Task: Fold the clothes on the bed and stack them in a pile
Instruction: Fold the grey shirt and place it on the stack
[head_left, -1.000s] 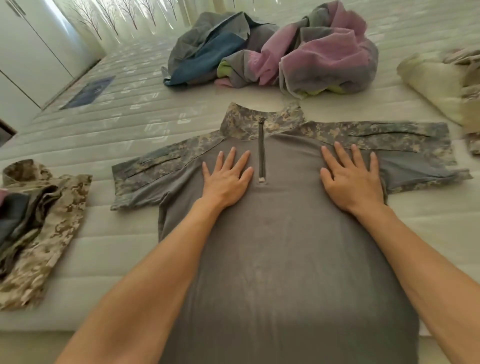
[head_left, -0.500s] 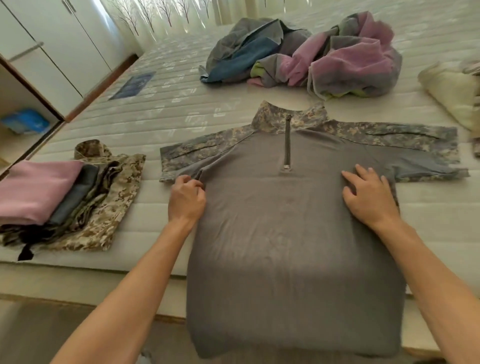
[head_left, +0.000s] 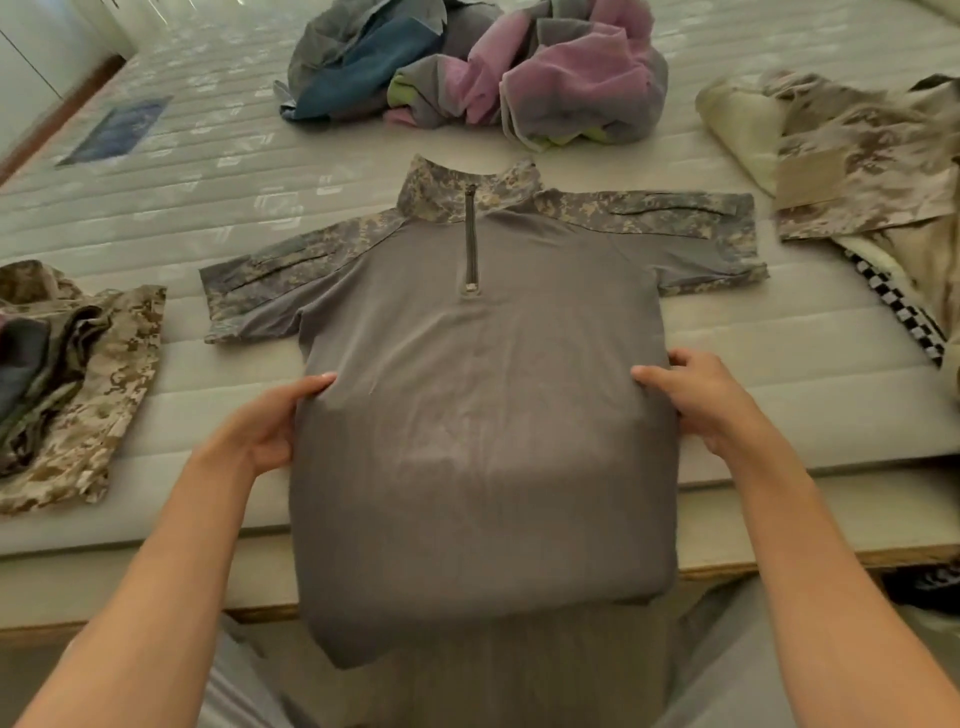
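Observation:
A grey shirt (head_left: 483, 415) with camouflage sleeves, collar and a short zip lies face up on the bed (head_left: 208, 197), its hem hanging over the near edge. My left hand (head_left: 270, 426) grips its left side edge, thumb on top and fingers tucked under the cloth. At the opposite side edge my right hand (head_left: 706, 400) holds the shirt the same way. A pile of folded clothes (head_left: 67, 374) in tan camouflage sits at the left.
A heap of unfolded grey, blue and pink clothes (head_left: 478, 67) lies at the back. More tan camouflage and cream garments (head_left: 852, 156) with a checkered strip lie at the right. The wooden bed frame edge (head_left: 779, 566) runs below the mattress.
Both hands slid down from the shirt's chest to its side edges at waist height and took hold of the cloth. The camera shifted right and closer.

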